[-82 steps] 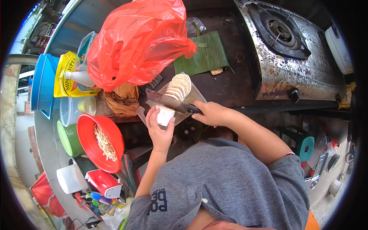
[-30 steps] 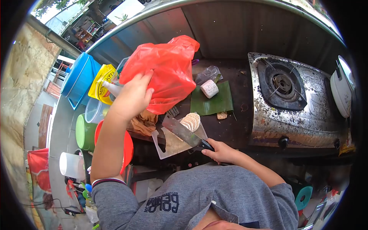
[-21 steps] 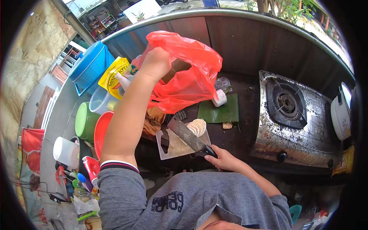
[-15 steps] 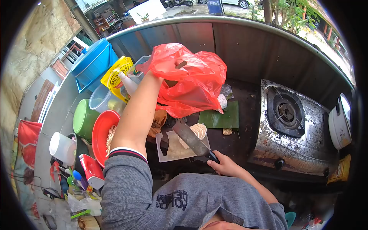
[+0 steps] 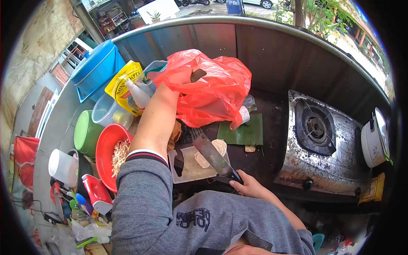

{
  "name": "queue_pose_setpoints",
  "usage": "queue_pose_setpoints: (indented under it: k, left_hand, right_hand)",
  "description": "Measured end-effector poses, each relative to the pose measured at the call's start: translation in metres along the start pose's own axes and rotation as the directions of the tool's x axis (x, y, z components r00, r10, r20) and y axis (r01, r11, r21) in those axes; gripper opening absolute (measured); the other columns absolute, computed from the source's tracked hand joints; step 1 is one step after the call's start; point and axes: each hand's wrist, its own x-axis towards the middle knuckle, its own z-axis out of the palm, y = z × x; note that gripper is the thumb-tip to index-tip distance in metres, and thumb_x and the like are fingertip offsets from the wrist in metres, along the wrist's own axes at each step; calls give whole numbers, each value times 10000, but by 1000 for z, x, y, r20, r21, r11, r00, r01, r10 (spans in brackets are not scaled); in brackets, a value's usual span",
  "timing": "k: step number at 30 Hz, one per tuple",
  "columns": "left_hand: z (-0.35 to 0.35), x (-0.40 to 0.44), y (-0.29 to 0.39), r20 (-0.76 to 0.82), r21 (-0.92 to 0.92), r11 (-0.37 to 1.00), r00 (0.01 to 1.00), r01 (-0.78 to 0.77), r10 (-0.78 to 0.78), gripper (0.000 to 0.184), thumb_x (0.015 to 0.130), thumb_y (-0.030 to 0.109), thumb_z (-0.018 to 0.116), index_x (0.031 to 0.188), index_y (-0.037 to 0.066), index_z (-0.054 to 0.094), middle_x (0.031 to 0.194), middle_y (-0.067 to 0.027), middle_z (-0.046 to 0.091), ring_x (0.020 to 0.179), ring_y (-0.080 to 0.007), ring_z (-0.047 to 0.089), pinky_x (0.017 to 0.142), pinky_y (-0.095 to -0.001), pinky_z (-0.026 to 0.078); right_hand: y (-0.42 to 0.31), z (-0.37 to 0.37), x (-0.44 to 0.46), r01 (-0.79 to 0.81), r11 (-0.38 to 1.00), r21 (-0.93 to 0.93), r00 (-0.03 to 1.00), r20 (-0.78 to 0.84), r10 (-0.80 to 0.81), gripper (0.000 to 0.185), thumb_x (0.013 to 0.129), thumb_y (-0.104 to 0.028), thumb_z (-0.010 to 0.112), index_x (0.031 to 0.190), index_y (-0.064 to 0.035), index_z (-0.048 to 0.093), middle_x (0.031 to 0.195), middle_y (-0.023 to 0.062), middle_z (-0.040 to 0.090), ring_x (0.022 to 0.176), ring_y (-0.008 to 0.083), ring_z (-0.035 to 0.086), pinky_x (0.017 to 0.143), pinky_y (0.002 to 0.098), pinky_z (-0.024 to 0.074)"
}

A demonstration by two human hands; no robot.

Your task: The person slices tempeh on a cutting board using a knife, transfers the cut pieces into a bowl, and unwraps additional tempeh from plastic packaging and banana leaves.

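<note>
While our right hand (image 5: 250,185) clamps its fingers on the cleaver (image 5: 211,155), our left hand (image 5: 179,77) is inside the far red bag (image 5: 217,100), its fingers' state hidden from us

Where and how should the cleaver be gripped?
Likely best: take the cleaver by its black handle, wrapped from the near right side, since the blade slants away to the far left across the cutting board. The right hand grips there.
</note>
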Motion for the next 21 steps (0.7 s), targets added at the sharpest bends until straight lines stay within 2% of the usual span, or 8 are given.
queue_pose_setpoints:
  k: [9,14,15,16,17,18,20,21]
  left_hand:
    - [1,-16,8,8,-133,988,997,-81,82,539,904,419,556,1299,55,516,1244,-115,583,1083,-166,570,912,-287,446]
    - [-27,-87,61,49,-196,931,946,-307,322,508,912,382,560,1276,30,520,1225,-124,587,1072,-164,574,881,-291,462]
    - [-13,-91,51,-223,-13,875,854,-484,469,449,889,356,595,1204,37,569,1142,-108,628,1030,-169,595,851,-303,473]
    - [-20,-122,70,-222,-53,926,909,-373,353,355,869,262,617,1131,24,592,1047,-87,647,963,-169,617,827,-288,488]
    - [-29,-152,90,-215,-89,962,948,-258,235,263,850,169,638,1058,11,615,953,-67,665,896,-170,638,804,-273,503]
    - [-22,-163,90,-198,-94,960,950,-264,241,263,850,169,638,1058,11,615,953,-67,665,896,-170,638,804,-273,503]
    - [-15,-181,82,-76,-346,834,899,-430,432,292,852,217,659,1051,6,624,947,-57,669,827,-154,645,760,-298,510]
    - [-6,-189,79,55,-441,821,901,-364,429,284,852,197,659,1054,1,620,939,-65,665,816,-150,644,751,-293,512]
  right_hand:
    - [-11,-6,-15,-56,998,26,995,-78,58,419,911,-335,597,1169,-27,476,633,62,564,513,135,560,485,298,451]
    - [-4,-12,-38,-79,996,45,965,-248,88,372,905,-283,610,1160,-42,487,620,57,544,486,133,548,440,292,464]
    - [0,-13,-42,-78,996,46,957,-277,88,360,901,-267,613,1156,-45,490,637,55,536,500,130,547,442,289,472]
    - [8,-13,-45,-59,995,82,949,-304,81,355,898,-259,614,1153,-46,490,638,43,528,486,123,536,435,284,465]
    - [12,-13,-49,-76,992,99,939,-327,104,350,897,-255,615,1151,-48,491,647,37,528,479,118,529,430,280,460]
    - [15,-13,-52,-89,989,114,928,-352,124,346,896,-251,615,1149,-49,491,656,31,528,473,112,523,426,276,455]
    - [16,-11,-59,-98,978,185,910,-380,163,344,901,-238,609,1160,-47,487,662,10,515,470,88,508,418,257,442]
    - [18,-9,-61,-90,974,209,906,-388,166,345,903,-234,606,1164,-44,484,658,7,512,473,84,505,418,255,441]
